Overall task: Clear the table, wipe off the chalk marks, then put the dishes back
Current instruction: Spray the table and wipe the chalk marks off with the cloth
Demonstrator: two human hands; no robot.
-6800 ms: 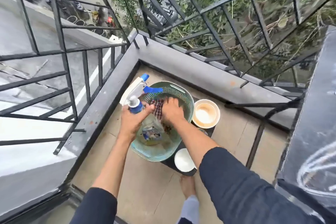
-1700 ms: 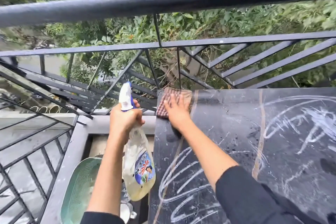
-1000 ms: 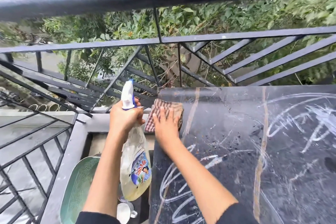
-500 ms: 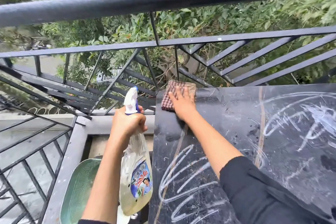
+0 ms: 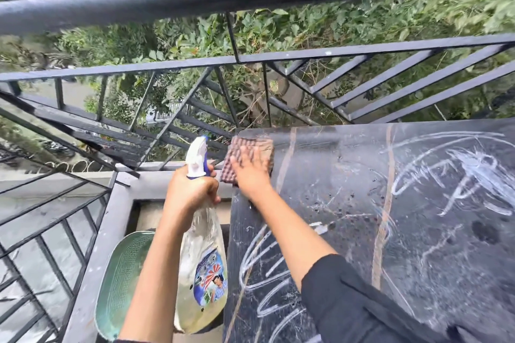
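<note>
At far left corner of dark chalk-marked tabletop [image 5: 362, 189]: my right hand [image 5: 250, 172] presses flat on checked red cloth [image 5: 245, 149], back from near edge since last pass. Left hand [image 5: 189, 192] fisted round clear spray bottle [image 5: 203, 267]. Corner clean; white scribbles [image 5: 457, 172] remain.

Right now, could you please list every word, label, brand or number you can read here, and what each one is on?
No text can be read.
Spray bottle label: a colourful picture with a cartoon figure; any lettering is too blurred.
Table: white chalk marks are loops and scribbles, not legible words.
</note>
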